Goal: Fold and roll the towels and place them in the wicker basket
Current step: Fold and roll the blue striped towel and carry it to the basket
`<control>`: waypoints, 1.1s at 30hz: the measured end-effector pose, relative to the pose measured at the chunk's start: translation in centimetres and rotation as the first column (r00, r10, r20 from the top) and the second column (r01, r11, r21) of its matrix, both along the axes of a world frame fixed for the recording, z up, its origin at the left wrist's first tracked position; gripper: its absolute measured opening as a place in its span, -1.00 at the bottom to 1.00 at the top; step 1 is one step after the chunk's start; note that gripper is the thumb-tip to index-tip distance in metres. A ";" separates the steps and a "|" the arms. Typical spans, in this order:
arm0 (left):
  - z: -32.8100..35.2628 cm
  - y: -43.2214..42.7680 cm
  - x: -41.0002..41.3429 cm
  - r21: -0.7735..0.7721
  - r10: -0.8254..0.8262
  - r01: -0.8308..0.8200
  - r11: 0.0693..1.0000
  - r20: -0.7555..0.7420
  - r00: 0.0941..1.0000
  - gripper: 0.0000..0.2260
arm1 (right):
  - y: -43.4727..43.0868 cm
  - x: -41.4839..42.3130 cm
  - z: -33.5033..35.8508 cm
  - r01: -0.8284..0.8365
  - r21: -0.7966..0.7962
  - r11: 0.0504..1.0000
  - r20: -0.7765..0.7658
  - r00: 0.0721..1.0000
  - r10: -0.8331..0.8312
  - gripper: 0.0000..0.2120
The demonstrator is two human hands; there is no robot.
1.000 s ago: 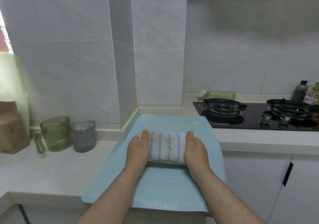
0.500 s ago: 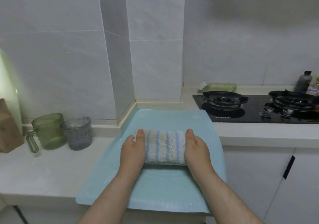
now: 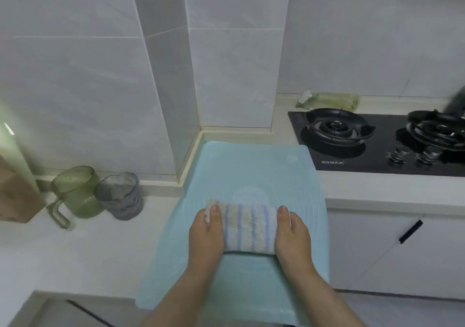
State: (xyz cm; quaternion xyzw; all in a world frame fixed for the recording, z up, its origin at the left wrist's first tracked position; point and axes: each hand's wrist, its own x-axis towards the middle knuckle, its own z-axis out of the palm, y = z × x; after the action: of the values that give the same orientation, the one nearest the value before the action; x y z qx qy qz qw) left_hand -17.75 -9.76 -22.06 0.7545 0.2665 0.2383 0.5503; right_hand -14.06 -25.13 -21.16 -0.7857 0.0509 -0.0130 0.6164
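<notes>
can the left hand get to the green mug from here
Probably, once the left hand lets go of the towel. The grey cup stands right of the mug, but bare counter leads to its handle.

The towel [image 3: 247,227] is rolled into a short, thick cylinder (off-white with thin blue stripes running around it), lying crosswise on the pale blue mat [image 3: 251,170] on the desk [image 3: 75,251].

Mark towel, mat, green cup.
towel [image 3: 247,228], head view, striped top of the roll.
mat [image 3: 251,165], head view, bare far half.
green cup [image 3: 78,195], head view, side wall.
</notes>
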 end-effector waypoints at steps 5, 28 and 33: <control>4.3 2.1 1.5 -0.079 0.003 -0.007 0.997 -0.060 0.998 -0.63 | 1.4 1.1 5.8 -0.030 0.029 0.999 -0.119 0.992 0.033 -0.59; 28.3 -11.7 3.1 -0.504 -0.600 0.674 0.540 0.331 0.728 -0.34 | -17.4 -1.5 28.4 -0.094 0.386 0.918 0.009 0.995 0.098 -0.47; 28.9 -20.3 4.5 -0.469 -0.616 0.709 0.526 0.364 0.698 -0.36 | -26.1 -2.7 29.6 -0.042 0.357 0.933 0.053 0.998 0.025 -0.50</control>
State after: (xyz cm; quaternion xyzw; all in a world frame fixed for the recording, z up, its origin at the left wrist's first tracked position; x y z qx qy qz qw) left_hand -13.21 -30.07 6.83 0.5731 -0.0252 -0.0250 0.8188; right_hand -16.77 -51.21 8.41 -0.6607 0.0244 -0.0114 0.7502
